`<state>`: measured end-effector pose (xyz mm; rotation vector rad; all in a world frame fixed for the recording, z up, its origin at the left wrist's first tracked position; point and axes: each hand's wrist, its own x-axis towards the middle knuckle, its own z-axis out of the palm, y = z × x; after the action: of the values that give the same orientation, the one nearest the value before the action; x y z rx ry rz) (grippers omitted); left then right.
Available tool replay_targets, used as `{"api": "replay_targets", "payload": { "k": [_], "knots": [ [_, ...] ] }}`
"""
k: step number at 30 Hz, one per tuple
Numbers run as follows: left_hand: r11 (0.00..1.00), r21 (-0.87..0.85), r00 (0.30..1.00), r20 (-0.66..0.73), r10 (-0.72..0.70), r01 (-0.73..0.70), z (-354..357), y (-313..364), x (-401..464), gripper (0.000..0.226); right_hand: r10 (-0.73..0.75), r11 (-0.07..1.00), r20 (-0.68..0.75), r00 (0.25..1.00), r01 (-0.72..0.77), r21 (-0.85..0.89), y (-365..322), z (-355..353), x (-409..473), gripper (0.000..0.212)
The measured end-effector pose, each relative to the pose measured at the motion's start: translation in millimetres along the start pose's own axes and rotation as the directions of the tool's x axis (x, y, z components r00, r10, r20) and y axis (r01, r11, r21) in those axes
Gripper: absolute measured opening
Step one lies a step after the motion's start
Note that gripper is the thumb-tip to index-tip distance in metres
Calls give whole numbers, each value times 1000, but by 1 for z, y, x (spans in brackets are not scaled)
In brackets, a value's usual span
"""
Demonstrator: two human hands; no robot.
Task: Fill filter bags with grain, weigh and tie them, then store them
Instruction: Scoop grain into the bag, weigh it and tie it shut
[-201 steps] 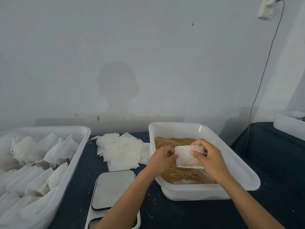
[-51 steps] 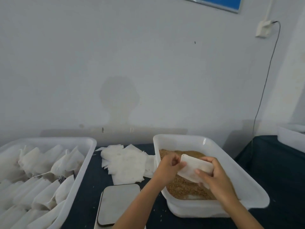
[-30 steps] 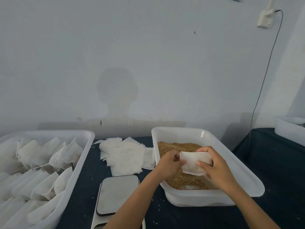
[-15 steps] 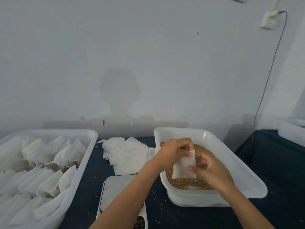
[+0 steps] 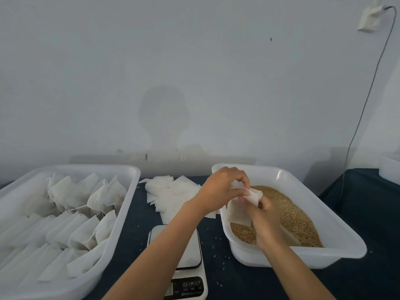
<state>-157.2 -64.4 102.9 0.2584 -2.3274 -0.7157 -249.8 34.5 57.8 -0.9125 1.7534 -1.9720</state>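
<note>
Since 0.5 s ago, both hands are climbing to the filter bag [image 5: 238, 211] mouth; bag is now hanging upright over the grain tub [image 5: 337, 239]. Left hand [image 5: 223, 187] is pinching the top edge, right hand [image 5: 263, 215] is gripping the opposite lip, both clamped close together, spreading it open. Risk: thin bag is slipping or tearing under the pull, grain [image 5: 290, 213] spilling toward the scale [image 5: 190, 256]. Filled bags [image 5: 82, 213] are sitting in the left tub [image 5: 129, 191].

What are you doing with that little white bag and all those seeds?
The left hand pinches the top of a filter bag over the tray of grain, while the right hand works at its mouth. The scale is bare. Filled bags lie in the left tray.
</note>
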Motion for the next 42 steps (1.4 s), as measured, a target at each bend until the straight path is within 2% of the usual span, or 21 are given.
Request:
{"api": "replay_targets", "payload": {
  "k": [5,9,11,16,18,20,24,27,32,42],
  "knots": [
    [996,-16,995,-63,-83,83,-27,-12,-29,12,50,996,113,992,-58,64,4,35,-13,9],
    [974,-19,969,-102,-227,226,-44,-33,-65,23,50,994,229,972,-27,-103,18,69,-27,13],
    [956,-13,947,-133,-292,293,-47,-44,-83,26,63,982,290,955,-7,-190,30,84,-32,22],
    [886,55,877,-186,-443,460,-41,-69,-116,18,41,946,361,932,80,-314,53,107,-39,38],
    [864,20,842,-236,-485,504,-38,-76,-121,15,48,938,367,929,85,-337,58,111,-39,35],
    [850,-16,818,-261,-512,527,-37,-80,-122,24,49,936,360,932,82,-341,61,113,-38,30],
    [846,-40,815,-249,-524,532,-37,-83,-123,27,37,965,344,938,56,-258,54,113,-34,13],
    [845,-56,797,-305,-521,531,-38,-82,-122,27,18,977,327,945,54,-208,49,107,-29,19],
    [805,-253,677,-439,-590,537,-43,-77,-119,20,-79,975,281,956,133,-178,46,95,-20,23],
    [751,-247,635,-413,-653,612,-44,-84,-122,18,-101,973,269,958,151,-172,50,90,-17,28]
  ]
}}
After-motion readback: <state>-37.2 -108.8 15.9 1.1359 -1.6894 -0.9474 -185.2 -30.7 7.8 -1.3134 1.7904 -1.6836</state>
